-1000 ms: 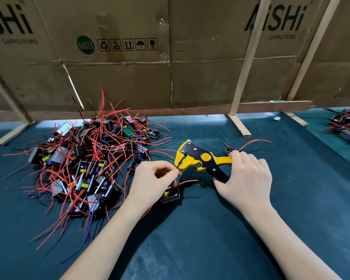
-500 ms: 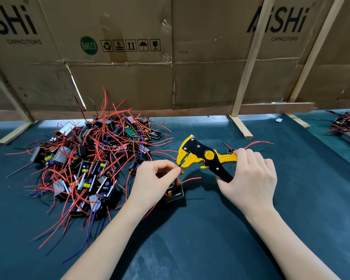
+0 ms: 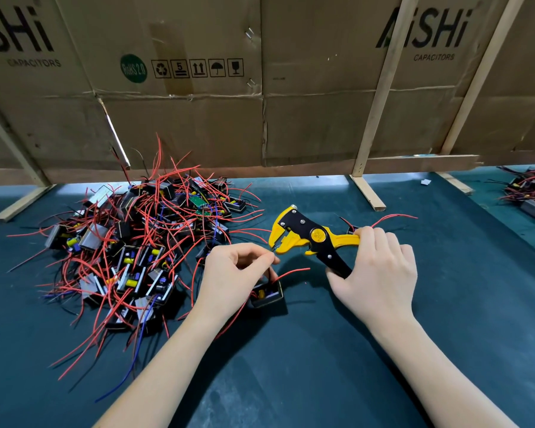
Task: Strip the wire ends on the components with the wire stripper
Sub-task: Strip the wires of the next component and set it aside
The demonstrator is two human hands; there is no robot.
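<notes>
My right hand (image 3: pixel 376 273) grips the handles of a yellow and black wire stripper (image 3: pixel 306 236), whose jaws point left. My left hand (image 3: pixel 233 273) pinches a thin wire end at those jaws. Below that hand hangs a small black component (image 3: pixel 267 295) with a yellow part inside and a red wire (image 3: pixel 291 273) curving out to the right. A large pile of similar components (image 3: pixel 136 251) with red, black and blue wires lies on the dark green mat to the left.
A cardboard wall (image 3: pixel 260 103) on wooden struts (image 3: pixel 368 193) closes the back of the bench. Another component with a red wire (image 3: pixel 393 217) lies behind my right hand. A second pile of components (image 3: pixel 531 193) sits at the far right edge.
The stripper has lifted slightly and its jaws have met the wire end that my left hand pinches. The component under my left hand hangs a little more to the right.
</notes>
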